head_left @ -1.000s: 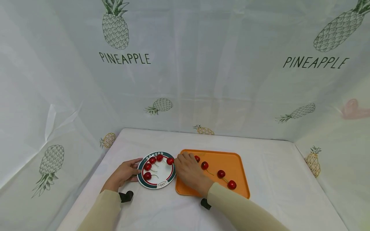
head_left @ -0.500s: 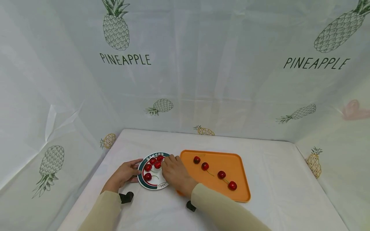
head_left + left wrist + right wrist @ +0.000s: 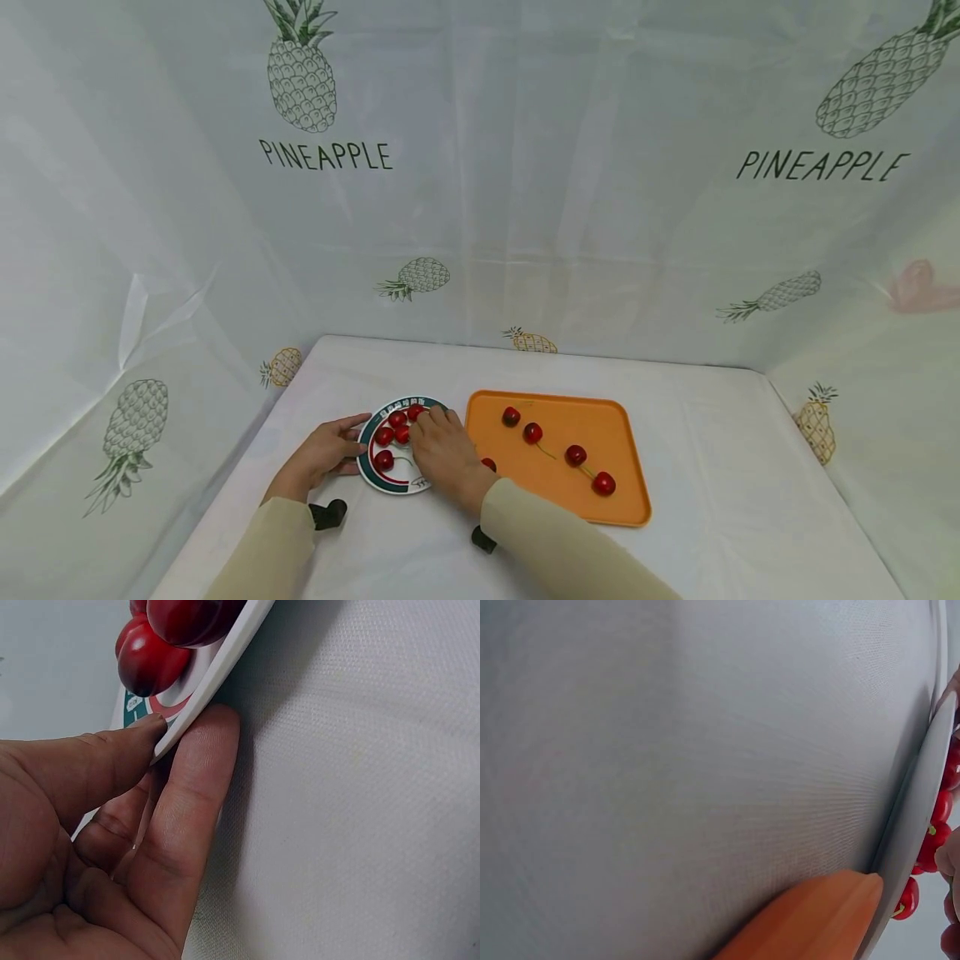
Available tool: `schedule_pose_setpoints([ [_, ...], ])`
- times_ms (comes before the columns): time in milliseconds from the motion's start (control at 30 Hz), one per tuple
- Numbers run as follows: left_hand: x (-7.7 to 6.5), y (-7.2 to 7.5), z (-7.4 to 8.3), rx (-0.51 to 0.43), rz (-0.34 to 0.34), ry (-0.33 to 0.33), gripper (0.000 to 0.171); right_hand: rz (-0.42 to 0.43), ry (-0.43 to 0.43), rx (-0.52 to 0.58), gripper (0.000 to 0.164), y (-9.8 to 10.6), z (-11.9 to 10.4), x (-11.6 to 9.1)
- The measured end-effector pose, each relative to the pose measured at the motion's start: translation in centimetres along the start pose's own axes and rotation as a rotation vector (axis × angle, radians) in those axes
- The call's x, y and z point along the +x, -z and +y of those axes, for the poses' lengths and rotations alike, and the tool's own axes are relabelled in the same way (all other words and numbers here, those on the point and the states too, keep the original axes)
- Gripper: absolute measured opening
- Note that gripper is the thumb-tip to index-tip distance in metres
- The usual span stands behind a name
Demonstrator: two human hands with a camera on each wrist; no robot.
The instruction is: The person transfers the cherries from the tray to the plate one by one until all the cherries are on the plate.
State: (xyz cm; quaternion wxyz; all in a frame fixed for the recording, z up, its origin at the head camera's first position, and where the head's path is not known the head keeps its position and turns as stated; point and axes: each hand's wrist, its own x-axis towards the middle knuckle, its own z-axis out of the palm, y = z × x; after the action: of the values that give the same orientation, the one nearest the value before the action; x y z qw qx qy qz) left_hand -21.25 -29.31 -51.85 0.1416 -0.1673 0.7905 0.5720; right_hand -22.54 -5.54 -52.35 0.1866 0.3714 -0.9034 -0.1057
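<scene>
My left hand holds the left rim of a round white plate with a green border. In the left wrist view the thumb lies on top of the rim and a finger lies beneath it. Over the plate's right part, my right hand pinches a red cherry by its stem side, close above the plate's middle. Several other cherries sit along the plate's left and far sides, among them one at the near left. The right fingertips show only at the edge of the right wrist view.
An orange tray lies just right of the plate, with several cherries spread over it; my right hand and wrist pass in front of its left edge. White cloth covers the table, and a pineapple-print curtain hangs behind.
My right hand has moved left from the tray's edge to over the plate, carrying the cherry toward the other cherries. The left hand stays on the rim.
</scene>
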Motion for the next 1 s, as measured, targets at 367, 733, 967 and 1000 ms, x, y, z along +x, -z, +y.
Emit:
schedule_pose_setpoints([
  [367,0.09,-0.08,-0.07,0.006,-0.003,-0.003,0.067,-0.061,0.000,0.001,0.031,-0.14,0.09,-0.09],
  [733,0.12,-0.10,-0.15,-0.003,-0.005,-0.006,0.067,-0.088,0.003,0.033,0.034,-0.56,0.02,-0.07],
  [967,0.02,-0.05,-0.09,0.007,-0.002,-0.005,0.067,-0.094,0.002,0.034,0.037,-0.46,-0.02,0.00],
  [1000,0.01,-0.05,-0.09,0.011,-0.001,-0.004,0.067,-0.094,0.003,0.034,0.036,-0.46,-0.01,0.01],
])
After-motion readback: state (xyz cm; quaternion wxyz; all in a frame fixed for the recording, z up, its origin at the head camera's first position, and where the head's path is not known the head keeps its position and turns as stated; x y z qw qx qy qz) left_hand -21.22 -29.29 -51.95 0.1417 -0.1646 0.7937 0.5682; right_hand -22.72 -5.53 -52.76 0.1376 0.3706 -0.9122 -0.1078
